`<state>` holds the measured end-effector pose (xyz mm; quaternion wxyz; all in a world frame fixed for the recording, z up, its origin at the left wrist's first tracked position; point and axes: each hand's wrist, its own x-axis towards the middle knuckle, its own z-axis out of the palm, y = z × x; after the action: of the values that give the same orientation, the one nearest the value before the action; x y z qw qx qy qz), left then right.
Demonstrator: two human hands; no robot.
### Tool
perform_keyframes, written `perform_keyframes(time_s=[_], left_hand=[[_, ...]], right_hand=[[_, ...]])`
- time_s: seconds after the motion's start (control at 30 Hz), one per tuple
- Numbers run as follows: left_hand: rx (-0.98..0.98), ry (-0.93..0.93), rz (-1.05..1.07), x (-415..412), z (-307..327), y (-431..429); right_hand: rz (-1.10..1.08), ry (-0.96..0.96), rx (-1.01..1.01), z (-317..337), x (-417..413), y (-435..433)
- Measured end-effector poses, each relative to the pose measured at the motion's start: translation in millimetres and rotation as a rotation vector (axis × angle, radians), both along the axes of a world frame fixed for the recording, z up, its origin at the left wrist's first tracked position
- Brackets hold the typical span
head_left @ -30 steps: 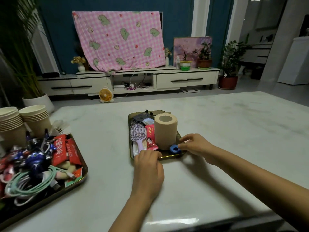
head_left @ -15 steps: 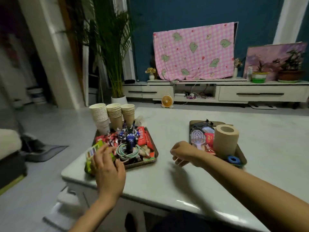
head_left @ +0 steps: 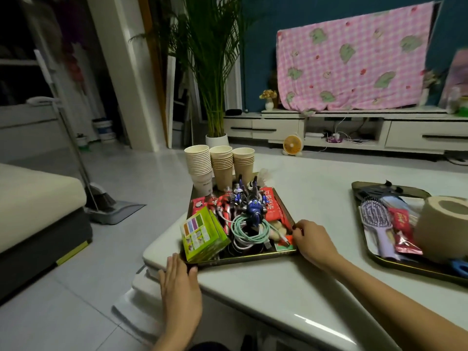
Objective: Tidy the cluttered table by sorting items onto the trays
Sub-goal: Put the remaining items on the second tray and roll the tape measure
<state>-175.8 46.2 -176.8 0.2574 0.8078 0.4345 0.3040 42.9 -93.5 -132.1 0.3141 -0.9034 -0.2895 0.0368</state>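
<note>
Loaded tray [head_left: 243,257], left corner of table [head_left: 316,196]: right hand [head_left: 312,240] pinched rim, left hand [head_left: 180,282] lay flat against it; sliding inward seemed next.

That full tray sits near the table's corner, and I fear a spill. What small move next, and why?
Probably slide the tray a little inward, toward the table's middle. Its near corner reaches the table edge, a green box leans tilted there, and both hands are at it: the left hand against that corner, the right hand gripping the right rim.
</note>
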Motion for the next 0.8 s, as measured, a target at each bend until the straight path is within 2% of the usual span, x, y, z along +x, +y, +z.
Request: perform_keyframes(time_s=[0.2, 0.43, 0.8], left_hand=[[-0.063, 0.118, -0.026, 9, 3, 14], [-0.02, 0.169, -0.025, 28, 3, 39], [-0.071, 0.296, -0.059, 86, 16, 108]], right_hand=[[-0.112, -0.047, 0.041, -9, 1, 10], [-0.181, -0.077, 0.064, -11, 13, 28], [-0.302, -0.037, 0.095, -13, 32, 64]])
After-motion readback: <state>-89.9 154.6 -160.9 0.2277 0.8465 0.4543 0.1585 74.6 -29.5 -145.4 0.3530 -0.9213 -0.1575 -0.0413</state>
